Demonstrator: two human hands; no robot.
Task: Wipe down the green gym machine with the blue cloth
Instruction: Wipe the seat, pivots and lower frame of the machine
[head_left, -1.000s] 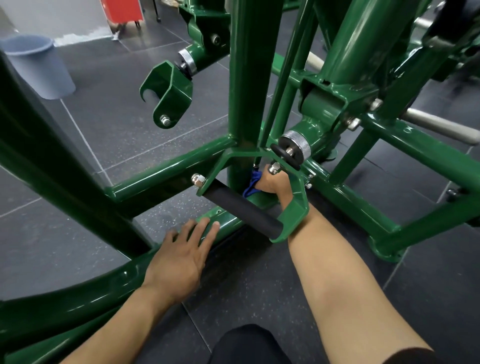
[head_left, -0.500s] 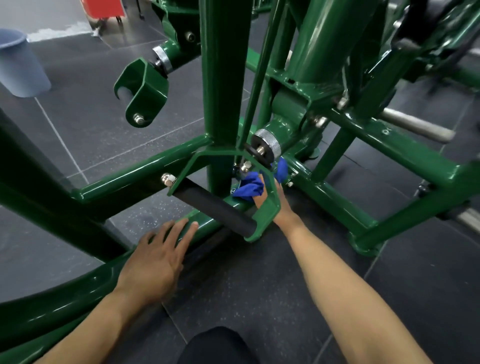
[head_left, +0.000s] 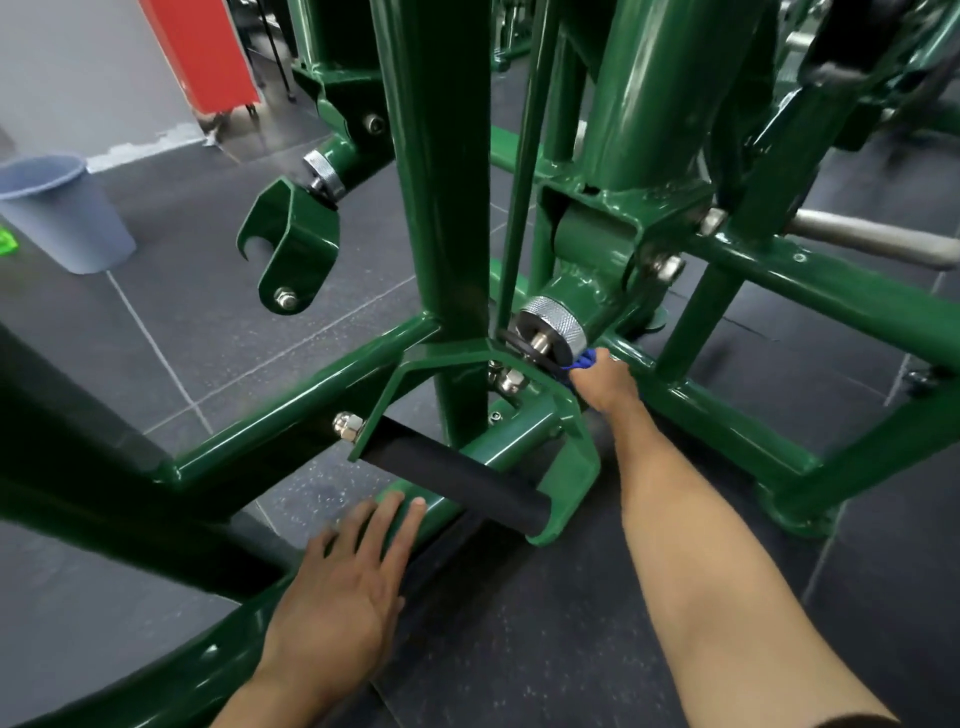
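The floor (head_left: 182, 322) is dark grey tile with pale joints, and it fills most of my feed. A light wall (head_left: 78, 67) closes it off, far behind and to the left of the upright post (head_left: 441, 156). I use that post as my marker. It belongs to the green machine (head_left: 670, 93), whose glossy painted tubes spread around the post on every side and cross the whole view.

A red panel (head_left: 202, 52) stands against the wall, well to the left of the post and behind it. A grey-blue bucket (head_left: 62, 213) sits on the floor further left again. A bare metal bar (head_left: 872, 236) sticks out far to the right of the post.

The left hand (head_left: 337, 587) is in front of the post and slightly left. It lies flat on a low green rail (head_left: 171, 675) with its fingers straight, gripping nothing. Between that hand and the post, a black padded handle (head_left: 457, 480) hangs in a green bracket.

The right hand (head_left: 608, 384) reaches in just right of the post's foot, past the bracket. It looks bunched around the blue cloth (head_left: 582, 361), though the bracket hides most of the fingers from me. A ribbed silver knob (head_left: 553, 325) sits just right of the post, above the hand. The cloth is pressed against the underside of that knob, with only a small fold of blue showing.
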